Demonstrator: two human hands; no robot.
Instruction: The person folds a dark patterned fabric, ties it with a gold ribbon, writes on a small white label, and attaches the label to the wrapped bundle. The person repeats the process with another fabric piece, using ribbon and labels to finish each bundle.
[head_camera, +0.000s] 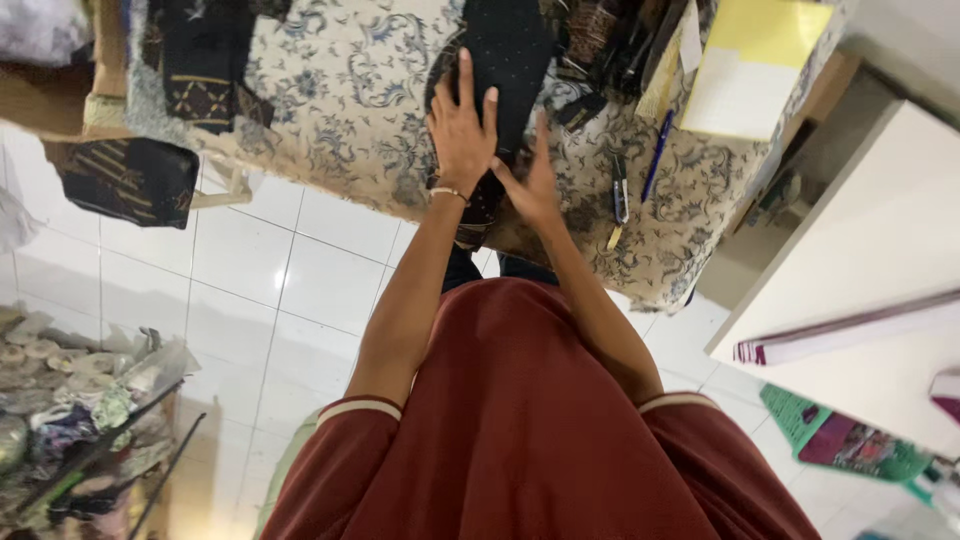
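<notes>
I press my left hand (462, 125) flat, fingers spread and grasping nothing, on the black dotted strip of fabric (508, 60) lying across the floral-clothed surface (350, 90) toward its near edge, while my open right hand (533, 185) smooths its lower end.

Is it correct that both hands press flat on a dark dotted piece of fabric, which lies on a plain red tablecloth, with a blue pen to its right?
Not quite. The head view shows the left hand and right hand flat on the dark dotted piece of fabric, and the blue pen to its right, but the tablecloth is cream with a blue-grey floral pattern, not plain red.
</notes>
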